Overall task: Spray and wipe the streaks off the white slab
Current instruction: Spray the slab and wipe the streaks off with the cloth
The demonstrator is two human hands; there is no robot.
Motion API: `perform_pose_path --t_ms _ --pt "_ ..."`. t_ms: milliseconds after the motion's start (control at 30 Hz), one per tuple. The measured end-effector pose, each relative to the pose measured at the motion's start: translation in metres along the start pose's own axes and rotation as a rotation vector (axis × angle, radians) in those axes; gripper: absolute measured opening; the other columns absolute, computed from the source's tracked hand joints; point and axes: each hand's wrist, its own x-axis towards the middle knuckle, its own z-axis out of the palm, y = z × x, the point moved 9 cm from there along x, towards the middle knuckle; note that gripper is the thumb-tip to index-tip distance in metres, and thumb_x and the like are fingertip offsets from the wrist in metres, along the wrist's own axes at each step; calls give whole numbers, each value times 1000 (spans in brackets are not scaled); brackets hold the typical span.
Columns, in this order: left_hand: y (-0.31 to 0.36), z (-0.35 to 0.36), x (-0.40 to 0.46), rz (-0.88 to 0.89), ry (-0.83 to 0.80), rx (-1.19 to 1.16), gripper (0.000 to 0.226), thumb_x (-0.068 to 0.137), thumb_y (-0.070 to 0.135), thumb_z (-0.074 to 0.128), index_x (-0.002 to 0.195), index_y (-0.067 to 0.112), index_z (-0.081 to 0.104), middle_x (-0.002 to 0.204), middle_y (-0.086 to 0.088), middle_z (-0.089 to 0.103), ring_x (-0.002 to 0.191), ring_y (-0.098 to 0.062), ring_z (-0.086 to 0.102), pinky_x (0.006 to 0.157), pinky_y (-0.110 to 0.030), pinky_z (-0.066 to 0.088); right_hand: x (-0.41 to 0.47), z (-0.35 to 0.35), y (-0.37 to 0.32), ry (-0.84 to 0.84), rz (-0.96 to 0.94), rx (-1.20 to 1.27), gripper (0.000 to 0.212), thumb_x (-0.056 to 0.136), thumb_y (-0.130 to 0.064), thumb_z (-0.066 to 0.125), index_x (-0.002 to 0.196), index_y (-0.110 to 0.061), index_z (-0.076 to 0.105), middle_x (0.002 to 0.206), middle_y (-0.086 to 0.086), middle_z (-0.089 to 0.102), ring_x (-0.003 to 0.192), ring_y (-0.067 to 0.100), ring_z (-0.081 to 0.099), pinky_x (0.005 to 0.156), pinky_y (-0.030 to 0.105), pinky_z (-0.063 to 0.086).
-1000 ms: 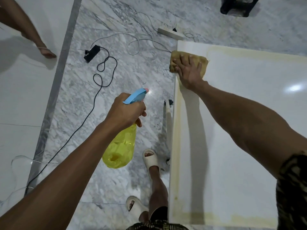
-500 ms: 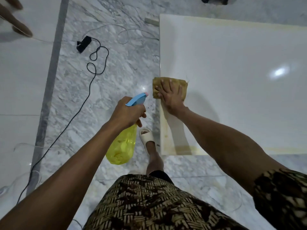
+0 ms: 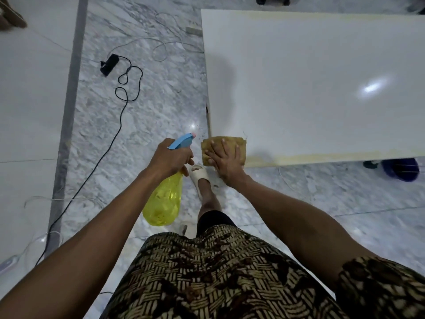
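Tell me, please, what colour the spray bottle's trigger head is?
Light blue with a pink nozzle tip, above the translucent yellow plastic spray bottle; the head view shows it.

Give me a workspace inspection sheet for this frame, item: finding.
Surface: white slab, yellowish streak along near edge, glare spot.
Job's things: tan cloth flat on slab's near-left corner; yellow spray bottle, blue trigger head, off the slab.
Clutter: blue bucket under slab's near edge.
Hands: left hand grips bottle; right hand presses cloth, fingers spread.
Cables: black cord and adapter, white wires on marble floor.
Surroundings: sandalled foot.
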Motion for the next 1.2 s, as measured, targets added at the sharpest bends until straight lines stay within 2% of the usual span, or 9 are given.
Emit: perform_pose_path --t_ms 233,333,400,467,667,833,967,1033,1200 --pt "1 8 -23 60 -50 6 23 74 15 57 81 -3 69 77 -18 74 76 -45 75 64 -52 63 -51 9 -26 -100 6 68 46 103 -28 41 149 -22 43 165 1 20 153 33 8 115 69 5" --pt "8 9 -31 79 -52 10 15 84 7 59 81 -3 69 79 -18 76 59 -31 72 57 -40 61 -61 2 -34 -169 70 126 43 106 -33 36 145 -17 46 156 8 39 149 30 26 115 57 21" --pt "15 4 -32 84 -45 14 16 86 6 57 83 -4 70 82 -19 77 54 -28 70 55 -36 59 -67 -19 -38 -82 128 351 50 105 -42 27 125 -11 60 126 18 63 121 35 56 97 43 40" --pt "22 -2 -32 80 -39 9 19 81 10 58 85 -3 70 82 -19 77 54 -29 71 56 -37 59 -74 -24 -40 -117 214 667 55 107 -43 26 111 -4 63 110 21 67 102 35 63 85 37 43" --pt "66 -33 -31 143 26 43 20 80 8 58 86 -6 70 79 -19 77 52 -28 70 57 -38 59 -46 -45 -31 -97 637 1512 55 97 -57 43 114 -12 72 119 15 70 111 27 66 108 49 45" --pt "100 -64 -34 170 90 8 29 73 15 62 92 -4 74 81 -18 78 58 -29 70 64 -46 62 9 -143 -37 40 476 2004 71 96 -67 38 135 -12 59 135 14 62 123 30 61 111 49 43" --pt "130 -82 -28 216 115 -22 49 58 38 65 87 -2 75 86 -25 76 60 -27 68 60 -46 61 51 -206 -45 85 361 2024 77 91 -71 46 132 -8 61 133 15 63 121 28 63 109 45 46" --pt "144 -89 -17 224 134 -11 39 71 34 68 84 -2 72 83 -27 74 59 -28 67 60 -48 61 72 -220 -39 108 377 1951 64 96 -63 47 119 -7 67 121 13 71 108 25 70 101 41 53" --pt "168 -109 34 200 170 5 31 95 23 64 98 -6 73 73 -21 72 47 -24 69 47 -27 54 131 -243 -27 107 372 1915 68 97 -64 40 127 -7 63 121 14 70 109 26 69 97 40 55"
